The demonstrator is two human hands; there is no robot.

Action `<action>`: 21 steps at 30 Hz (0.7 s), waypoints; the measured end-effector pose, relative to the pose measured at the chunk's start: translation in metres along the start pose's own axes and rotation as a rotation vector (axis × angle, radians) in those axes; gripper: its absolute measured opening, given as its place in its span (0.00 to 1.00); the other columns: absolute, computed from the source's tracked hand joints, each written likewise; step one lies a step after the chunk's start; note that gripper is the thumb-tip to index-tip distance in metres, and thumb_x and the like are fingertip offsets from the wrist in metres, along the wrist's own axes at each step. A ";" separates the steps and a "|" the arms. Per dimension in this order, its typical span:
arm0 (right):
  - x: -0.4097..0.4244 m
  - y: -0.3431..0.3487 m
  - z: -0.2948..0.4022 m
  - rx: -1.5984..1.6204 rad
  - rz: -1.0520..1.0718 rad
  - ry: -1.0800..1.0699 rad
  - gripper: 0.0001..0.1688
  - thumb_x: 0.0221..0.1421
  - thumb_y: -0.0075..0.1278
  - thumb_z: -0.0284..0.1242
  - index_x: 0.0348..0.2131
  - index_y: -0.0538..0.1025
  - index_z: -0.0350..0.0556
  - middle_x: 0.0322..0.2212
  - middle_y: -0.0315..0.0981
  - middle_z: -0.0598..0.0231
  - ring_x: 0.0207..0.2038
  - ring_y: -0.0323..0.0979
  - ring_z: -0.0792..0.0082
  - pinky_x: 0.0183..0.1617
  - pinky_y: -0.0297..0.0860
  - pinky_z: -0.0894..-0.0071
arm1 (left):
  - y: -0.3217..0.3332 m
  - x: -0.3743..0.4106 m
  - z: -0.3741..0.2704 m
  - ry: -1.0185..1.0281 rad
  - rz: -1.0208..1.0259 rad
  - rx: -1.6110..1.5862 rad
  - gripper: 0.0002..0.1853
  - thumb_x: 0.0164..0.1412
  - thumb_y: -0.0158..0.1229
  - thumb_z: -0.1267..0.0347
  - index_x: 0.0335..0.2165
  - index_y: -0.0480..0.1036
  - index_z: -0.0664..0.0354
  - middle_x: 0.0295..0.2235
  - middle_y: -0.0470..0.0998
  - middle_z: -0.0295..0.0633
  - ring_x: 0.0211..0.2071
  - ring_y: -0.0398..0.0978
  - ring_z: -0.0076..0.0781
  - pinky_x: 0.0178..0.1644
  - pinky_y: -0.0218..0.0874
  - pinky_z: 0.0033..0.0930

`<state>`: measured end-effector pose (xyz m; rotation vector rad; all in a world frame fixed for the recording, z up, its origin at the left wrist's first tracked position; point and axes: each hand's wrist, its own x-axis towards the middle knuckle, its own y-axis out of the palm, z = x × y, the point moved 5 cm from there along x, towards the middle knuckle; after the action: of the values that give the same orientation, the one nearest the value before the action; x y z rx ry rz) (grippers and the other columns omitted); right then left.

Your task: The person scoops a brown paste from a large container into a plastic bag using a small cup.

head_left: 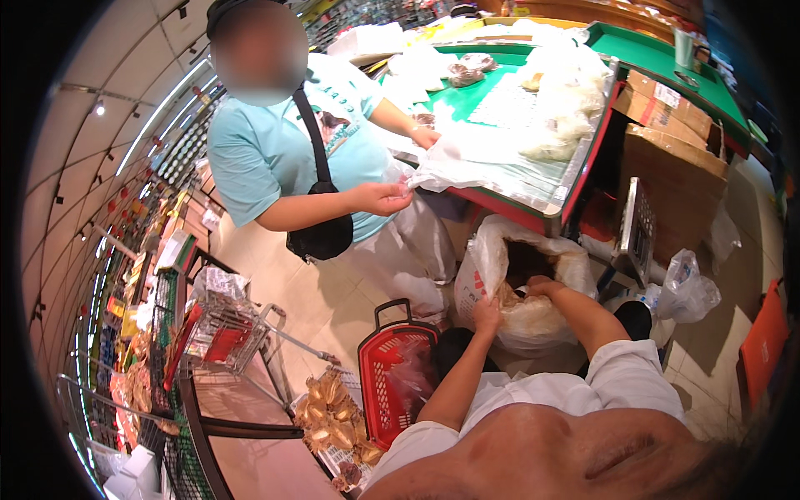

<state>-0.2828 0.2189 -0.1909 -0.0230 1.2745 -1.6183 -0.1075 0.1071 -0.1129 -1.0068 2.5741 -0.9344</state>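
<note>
A large white plastic-lined sack stands upright in front of me with its mouth spread. Dark brown contents show inside, too shaded to identify. My left hand grips the sack's near-left rim. At the near side of the opening, my right hand has curled fingers, partly hidden by the back of the hand; whether they hold the liner or something else is unclear. The brownish, crumpled inner plastic lies between my hands.
Another person stands across, handling a clear plastic bag beside the green-lined display counter. A red basket and dried goods are left. A scale, cardboard boxes and an orange stool are right.
</note>
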 end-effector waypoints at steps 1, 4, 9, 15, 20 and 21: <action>0.000 0.000 -0.001 0.010 0.005 0.000 0.31 0.31 0.59 0.44 0.36 0.78 0.43 0.38 0.73 0.50 0.45 0.71 0.58 0.46 0.66 0.63 | -0.001 -0.001 -0.001 0.030 -0.020 -0.010 0.16 0.52 0.49 0.61 0.33 0.73 0.62 0.27 0.74 0.57 0.33 0.72 0.57 0.37 0.61 0.49; -0.002 -0.002 0.000 0.059 0.005 0.007 0.32 0.31 0.59 0.43 0.36 0.78 0.43 0.39 0.73 0.49 0.46 0.70 0.58 0.47 0.66 0.63 | -0.002 -0.005 -0.004 0.063 -0.024 -0.110 0.15 0.52 0.49 0.63 0.34 0.72 0.63 0.27 0.74 0.58 0.33 0.71 0.58 0.37 0.61 0.50; -0.013 -0.007 0.006 0.049 0.013 0.022 0.31 0.33 0.58 0.43 0.37 0.78 0.43 0.41 0.72 0.50 0.47 0.70 0.57 0.48 0.66 0.65 | -0.007 -0.009 -0.009 0.073 -0.064 -0.058 0.15 0.52 0.48 0.64 0.33 0.72 0.64 0.27 0.73 0.59 0.33 0.71 0.59 0.37 0.60 0.51; -0.010 -0.005 0.003 0.066 0.001 0.021 0.30 0.33 0.57 0.42 0.36 0.78 0.42 0.39 0.73 0.49 0.46 0.70 0.57 0.47 0.66 0.64 | -0.001 -0.008 -0.004 0.007 -0.038 -0.106 0.16 0.53 0.47 0.63 0.31 0.72 0.67 0.28 0.73 0.61 0.36 0.70 0.60 0.38 0.60 0.49; -0.005 -0.001 -0.001 0.068 -0.011 -0.011 0.29 0.33 0.57 0.43 0.35 0.78 0.43 0.38 0.73 0.49 0.44 0.71 0.57 0.46 0.67 0.63 | 0.000 -0.007 -0.002 0.005 -0.034 -0.079 0.16 0.53 0.47 0.63 0.31 0.72 0.66 0.28 0.73 0.60 0.35 0.71 0.60 0.38 0.61 0.49; -0.005 -0.001 -0.001 0.041 -0.023 -0.011 0.28 0.33 0.57 0.44 0.34 0.78 0.45 0.37 0.74 0.50 0.42 0.72 0.56 0.45 0.68 0.63 | -0.001 -0.008 -0.002 0.007 -0.030 -0.062 0.16 0.53 0.47 0.63 0.31 0.72 0.66 0.28 0.73 0.60 0.35 0.71 0.60 0.38 0.61 0.49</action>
<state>-0.2813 0.2229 -0.1878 -0.0217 1.2368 -1.6615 -0.1022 0.1127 -0.1113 -1.0627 2.6157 -0.8725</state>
